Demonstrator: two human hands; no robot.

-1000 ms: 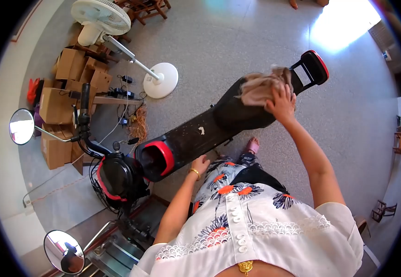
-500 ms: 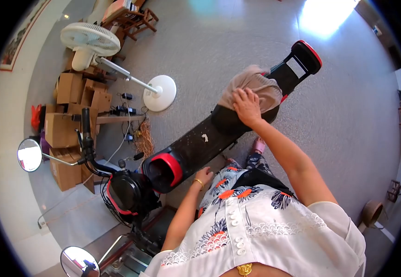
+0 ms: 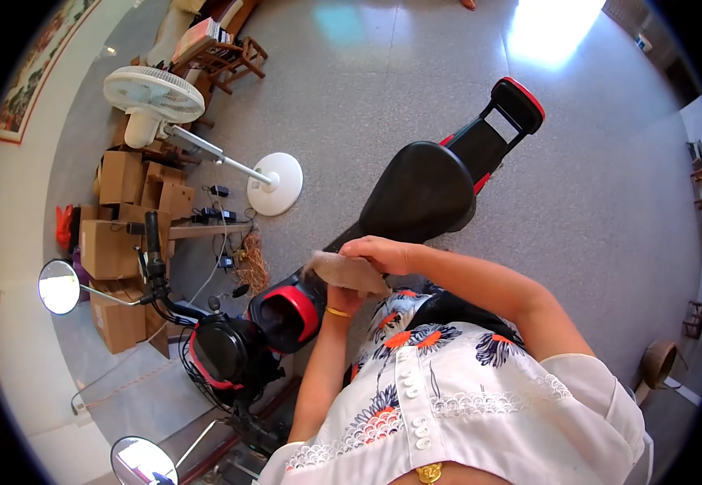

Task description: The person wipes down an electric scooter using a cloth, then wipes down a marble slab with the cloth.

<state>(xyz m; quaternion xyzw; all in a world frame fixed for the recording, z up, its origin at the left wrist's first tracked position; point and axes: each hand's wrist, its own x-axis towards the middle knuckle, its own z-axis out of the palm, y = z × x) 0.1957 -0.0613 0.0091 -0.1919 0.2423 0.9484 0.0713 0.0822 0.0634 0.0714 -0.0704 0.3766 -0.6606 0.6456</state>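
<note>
A greyish-beige cloth (image 3: 344,272), bunched and folded, is held between my two hands above the scooter's footboard. My right hand (image 3: 379,254) grips its upper edge from the right, with the fingers curled over it. My left hand (image 3: 346,300) holds the cloth from below, and its fingers are mostly hidden behind the fabric. The electric scooter (image 3: 415,194) stands in front of me. Its black seat (image 3: 419,190) is bare, apart from both hands. To the left of my hands is a red-rimmed opening (image 3: 306,311) behind the scooter's front.
A white standing fan (image 3: 276,184) is beyond the scooter, with cardboard boxes (image 3: 112,250), cables and chargers at the left. The handlebar (image 3: 153,242) and two mirrors (image 3: 60,287) stick out at the left. A wooden stool (image 3: 242,61) holds books at the back.
My right hand has left the seat, bringing the cloth down toward my left hand. The left hand has lifted and now holds the cloth too. The seat is uncovered.
</note>
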